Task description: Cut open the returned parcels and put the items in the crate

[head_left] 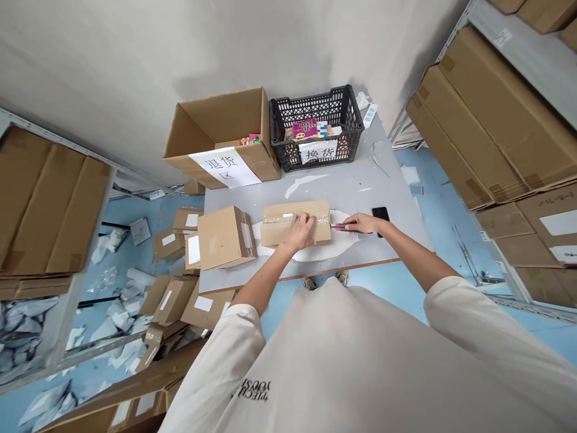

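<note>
A taped cardboard box [276, 233] lies on the grey table in front of me. My left hand [301, 231] rests on its top with the fingers spread, holding nothing. In my right hand [358, 222] is a red and black box cutter [345, 227], gripped with the fingers wrapped round it. Its blade points left, at the box's right end by the tape seam; whether it touches the tape I cannot tell. A black phone [381, 213] lies just beyond my right wrist.
An open carton [180, 135] and a black plastic basket [315, 161], both with paper labels, stand at the table's back. Another closed box [220, 239] sits at the left edge. Parcels [169, 300] and shelving [90, 288] are on the left; large cartons [491, 120] stand right.
</note>
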Tool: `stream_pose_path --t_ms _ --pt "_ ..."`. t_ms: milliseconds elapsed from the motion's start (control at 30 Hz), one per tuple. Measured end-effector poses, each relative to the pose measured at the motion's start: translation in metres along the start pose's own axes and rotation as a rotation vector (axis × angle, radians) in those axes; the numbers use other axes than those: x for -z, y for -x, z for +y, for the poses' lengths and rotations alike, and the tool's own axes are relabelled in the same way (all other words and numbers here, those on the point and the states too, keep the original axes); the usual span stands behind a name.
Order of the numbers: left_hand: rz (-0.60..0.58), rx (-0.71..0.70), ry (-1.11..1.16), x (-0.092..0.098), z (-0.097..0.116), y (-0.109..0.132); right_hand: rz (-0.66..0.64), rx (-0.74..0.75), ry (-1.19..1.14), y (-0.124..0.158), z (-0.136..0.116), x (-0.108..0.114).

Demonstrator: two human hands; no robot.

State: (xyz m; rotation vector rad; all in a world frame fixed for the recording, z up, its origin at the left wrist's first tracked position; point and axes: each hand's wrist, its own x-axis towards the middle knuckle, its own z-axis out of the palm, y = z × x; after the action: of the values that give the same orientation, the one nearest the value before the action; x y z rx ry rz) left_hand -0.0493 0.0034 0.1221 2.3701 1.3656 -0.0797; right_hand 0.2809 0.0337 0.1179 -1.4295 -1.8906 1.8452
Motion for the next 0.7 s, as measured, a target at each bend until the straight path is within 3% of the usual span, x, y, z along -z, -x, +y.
stream_pose_path --t_ms 133,300,400,567,700 --pt "0.016 0.004 0.076 0.003 -0.004 0.001 0.133 -0.088 -0.127 0.016 0.006 -0.003" --pt "0.194 0.095 0.158 0.008 -0.010 -0.010 0.282 -0.048 -0.166 0.029 0.004 -0.009" --pt "0.172 0.113 0.107 0.008 -0.013 -0.020 0.342 0.036 0.004 0.031 0.000 -0.016" --pt "0.067 0.144 0.102 0.005 -0.019 -0.033 0.363 0.163 0.506 0.029 0.001 -0.031" --pt "0.095 0.120 0.092 0.007 -0.022 -0.032 0.353 0.157 0.634 0.028 0.004 -0.039"
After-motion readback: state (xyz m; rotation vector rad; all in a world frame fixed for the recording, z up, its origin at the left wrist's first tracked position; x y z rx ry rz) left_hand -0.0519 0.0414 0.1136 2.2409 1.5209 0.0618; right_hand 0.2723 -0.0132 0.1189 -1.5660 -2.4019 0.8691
